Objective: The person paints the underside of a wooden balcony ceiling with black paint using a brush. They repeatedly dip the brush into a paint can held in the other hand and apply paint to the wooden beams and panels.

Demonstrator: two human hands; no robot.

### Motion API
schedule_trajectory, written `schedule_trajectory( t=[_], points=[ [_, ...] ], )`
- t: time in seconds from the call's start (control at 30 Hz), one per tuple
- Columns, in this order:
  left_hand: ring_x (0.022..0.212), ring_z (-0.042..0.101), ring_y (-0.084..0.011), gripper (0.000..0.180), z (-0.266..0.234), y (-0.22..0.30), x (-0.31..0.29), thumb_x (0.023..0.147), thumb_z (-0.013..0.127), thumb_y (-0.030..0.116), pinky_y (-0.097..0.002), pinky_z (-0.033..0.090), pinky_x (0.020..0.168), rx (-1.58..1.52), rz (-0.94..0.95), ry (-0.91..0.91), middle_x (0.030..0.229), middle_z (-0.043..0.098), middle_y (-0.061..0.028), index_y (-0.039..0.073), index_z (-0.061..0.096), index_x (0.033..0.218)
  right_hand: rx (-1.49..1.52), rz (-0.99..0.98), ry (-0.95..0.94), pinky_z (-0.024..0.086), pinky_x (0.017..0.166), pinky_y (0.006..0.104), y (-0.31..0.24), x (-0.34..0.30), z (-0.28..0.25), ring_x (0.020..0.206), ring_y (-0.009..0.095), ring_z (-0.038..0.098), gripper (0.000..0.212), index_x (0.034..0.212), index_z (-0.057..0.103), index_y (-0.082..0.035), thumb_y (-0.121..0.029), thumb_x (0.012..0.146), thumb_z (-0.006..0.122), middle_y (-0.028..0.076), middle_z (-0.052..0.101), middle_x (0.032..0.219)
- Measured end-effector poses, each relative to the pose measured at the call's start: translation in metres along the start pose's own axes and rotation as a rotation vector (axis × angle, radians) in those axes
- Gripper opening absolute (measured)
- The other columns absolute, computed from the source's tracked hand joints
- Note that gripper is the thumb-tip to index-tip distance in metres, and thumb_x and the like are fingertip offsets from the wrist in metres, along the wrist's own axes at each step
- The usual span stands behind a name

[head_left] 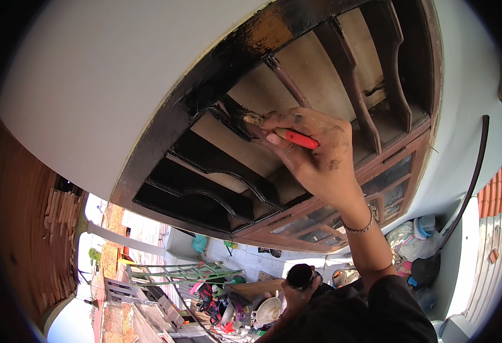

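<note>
In my right hand (325,151), raised in front of a wooden frame, is a paintbrush with a red-ended handle (301,139). The fingers close around the handle, and the dark bristles press against a slat (234,120) near the frame's upper rail. Dark smudges mark the hand. Glossy black paint covers the left slats (217,171) and much of the rail (205,86), while the right slats (342,63) are dull brown. A bare orange-brown patch (268,28) shows on the rail. Low down, my left hand (303,298) grips a dark round container (300,276); its contents are hard to make out.
Below the slats run glass panes (319,233) in brown wood. A green metal ladder-like frame (188,273) and a heap of household things with a pan (268,310) lie below. Bags (405,243) sit at right, near a dark pipe (474,177) by the wall.
</note>
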State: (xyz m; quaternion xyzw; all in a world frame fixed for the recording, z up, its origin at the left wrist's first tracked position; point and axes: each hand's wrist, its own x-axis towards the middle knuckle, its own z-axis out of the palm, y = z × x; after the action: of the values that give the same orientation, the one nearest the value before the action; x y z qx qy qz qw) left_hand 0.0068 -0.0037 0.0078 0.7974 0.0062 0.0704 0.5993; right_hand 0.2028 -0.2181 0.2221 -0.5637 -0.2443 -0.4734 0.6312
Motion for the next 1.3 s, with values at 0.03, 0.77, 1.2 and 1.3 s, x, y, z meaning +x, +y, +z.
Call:
schedule_trajectory(
  t=[0.03,0.77,1.2,1.3],
  points=[
    [0.084,0.071,-0.0118,0.032,0.0,0.003,-0.001,0.082,0.085,0.007,-0.0284,0.058,0.079,0.005,0.007,0.005,0.099,0.077,-0.0073,-0.004,0.072,0.11,0.035,-0.022,-0.011,0.059,0.083,0.0322,-0.004,-0.005,-0.006,0.092,0.027,0.076,0.016,0.099,0.074,0.005,0.003,0.083,0.076,0.016,0.076,0.097],
    [0.085,0.07,-0.0115,0.029,0.001,-0.008,-0.002,0.081,0.086,0.007,-0.0295,0.057,0.082,0.04,0.004,0.058,0.097,0.076,-0.0052,-0.002,0.074,0.105,0.011,-0.026,0.088,0.059,0.082,0.0294,-0.03,-0.024,-0.003,0.096,0.02,0.075,0.013,0.103,0.072,0.005,-0.001,0.091,0.074,0.014,0.076,0.098],
    [0.081,0.07,-0.0111,0.027,0.004,-0.006,0.006,0.081,0.086,0.008,-0.029,0.057,0.078,-0.032,0.009,0.022,0.092,0.076,-0.0044,-0.001,0.074,0.103,0.083,0.148,0.409,0.059,0.071,0.0319,-0.023,-0.059,0.011,0.08,0.025,0.074,0.009,0.097,0.068,0.005,0.004,0.089,0.071,0.017,0.073,0.088],
    [0.079,0.07,-0.0115,0.027,-0.005,-0.021,0.007,0.08,0.087,0.01,-0.0294,0.057,0.077,0.047,0.047,0.004,0.091,0.076,-0.0052,0.0,0.074,0.102,-0.146,0.093,0.223,0.06,0.072,0.0322,-0.021,-0.071,0.01,0.083,0.025,0.074,0.01,0.099,0.065,0.006,0.001,0.091,0.07,0.018,0.072,0.092]
  ],
)
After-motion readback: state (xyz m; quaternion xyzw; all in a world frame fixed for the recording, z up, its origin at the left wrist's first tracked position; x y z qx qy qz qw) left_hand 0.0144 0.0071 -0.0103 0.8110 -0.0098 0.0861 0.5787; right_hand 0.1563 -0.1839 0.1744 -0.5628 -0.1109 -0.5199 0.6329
